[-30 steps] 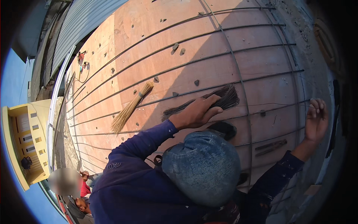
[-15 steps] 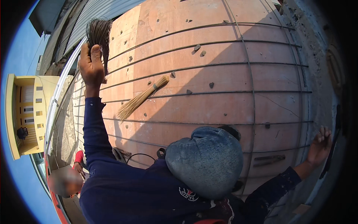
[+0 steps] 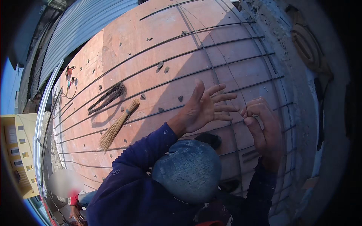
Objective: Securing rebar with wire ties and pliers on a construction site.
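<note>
My left hand (image 3: 207,104) is open over the rebar grid, its fingers spread, with nothing in it. Close beside its fingertips, my right hand (image 3: 264,126) is closed in a pinch on a thin wire (image 3: 226,62), which arcs up toward the far side. On the pinkish plywood deck, a folded bundle of dark tie wire (image 3: 107,98) lies across the bars to the left. Nearer me rests a straw hand broom (image 3: 120,124), bound near one end. Steel bars (image 3: 169,72) run over the deck, crossed by others at the right.
Small stone chunks (image 3: 160,64) are scattered on the deck. My denim knee (image 3: 188,171) and dark shoe (image 3: 208,141) are below my hands. A rough concrete edge (image 3: 264,30) borders the right. Another person's hand and red sleeve (image 3: 74,201) show at lower left.
The tie wire bundle has left my left hand and lies on the deck. My left hand has come right, and my right hand inward, so they are close together. The view has shifted.
</note>
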`<state>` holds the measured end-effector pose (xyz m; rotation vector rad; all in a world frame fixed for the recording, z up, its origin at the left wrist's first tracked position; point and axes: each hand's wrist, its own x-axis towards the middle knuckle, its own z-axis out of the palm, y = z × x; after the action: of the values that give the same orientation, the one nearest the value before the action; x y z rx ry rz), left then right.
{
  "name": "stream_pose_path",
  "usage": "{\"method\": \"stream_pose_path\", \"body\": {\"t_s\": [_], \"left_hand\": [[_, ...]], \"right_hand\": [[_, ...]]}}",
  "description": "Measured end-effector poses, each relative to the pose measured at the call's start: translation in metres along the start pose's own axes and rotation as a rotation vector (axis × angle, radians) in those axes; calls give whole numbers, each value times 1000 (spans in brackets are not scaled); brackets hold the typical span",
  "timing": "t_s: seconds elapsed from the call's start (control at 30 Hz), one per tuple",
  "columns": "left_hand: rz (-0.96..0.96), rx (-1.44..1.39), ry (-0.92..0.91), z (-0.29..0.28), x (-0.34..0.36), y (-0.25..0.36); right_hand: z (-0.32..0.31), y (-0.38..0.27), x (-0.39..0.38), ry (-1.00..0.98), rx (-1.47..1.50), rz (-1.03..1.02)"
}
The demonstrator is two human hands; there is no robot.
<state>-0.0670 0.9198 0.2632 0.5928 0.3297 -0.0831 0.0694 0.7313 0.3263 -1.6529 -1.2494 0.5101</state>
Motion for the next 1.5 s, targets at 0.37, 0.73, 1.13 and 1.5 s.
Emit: {"method": "stream_pose_path", "body": {"t_s": [0.37, 0.73, 1.13, 1.5], "left_hand": [[459, 160, 423, 14, 51, 50], [529, 1197, 199, -2, 76, -35], [216, 1210, -69, -2, 61, -64], [62, 980, -69, -7, 55, -68]], "right_hand": [[121, 84, -53, -95, -234, -86], [47, 85, -30, 606, 568, 419], [36, 93, -46, 889, 892, 474], [43, 100, -46, 757, 654, 418]]}}
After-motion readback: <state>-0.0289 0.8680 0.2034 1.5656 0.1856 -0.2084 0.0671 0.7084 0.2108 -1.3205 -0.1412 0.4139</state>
